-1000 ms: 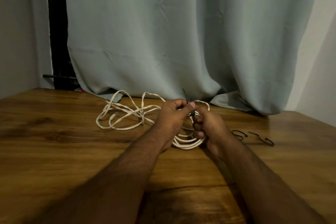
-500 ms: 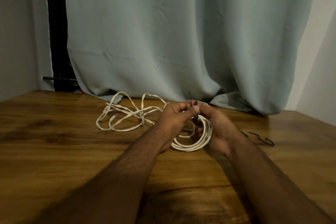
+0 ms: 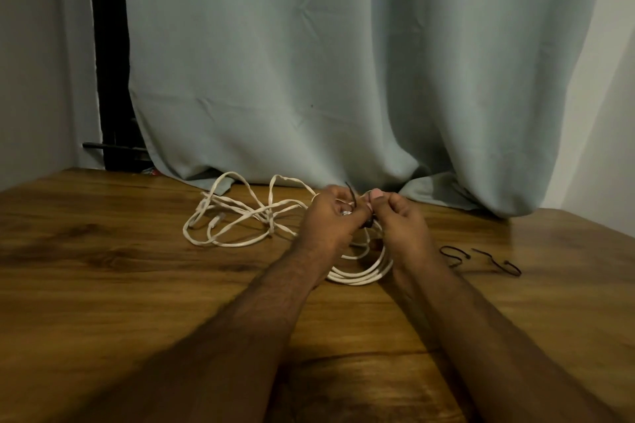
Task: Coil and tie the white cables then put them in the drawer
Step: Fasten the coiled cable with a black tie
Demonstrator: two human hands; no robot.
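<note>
A coiled white cable [image 3: 360, 275] stands partly lifted at the middle of the wooden table [image 3: 103, 285], its lower loops resting on the wood. My left hand [image 3: 330, 216] and my right hand [image 3: 398, 220] meet at the top of the coil. Both pinch a thin black tie [image 3: 351, 195] wrapped around the coil; its free end sticks up between my fingers. A second white cable [image 3: 240, 216] lies loose and tangled to the left, touching the table. No drawer is in view.
Two more black ties [image 3: 453, 256] [image 3: 501, 263] lie on the table to the right of my right forearm. A pale green curtain [image 3: 343, 62] hangs along the table's far edge, its hem resting on the wood.
My hands have shifted slightly on the tie at the coil's top, and the coil's loops hang a little lower and further right. The loose cable has not moved.
</note>
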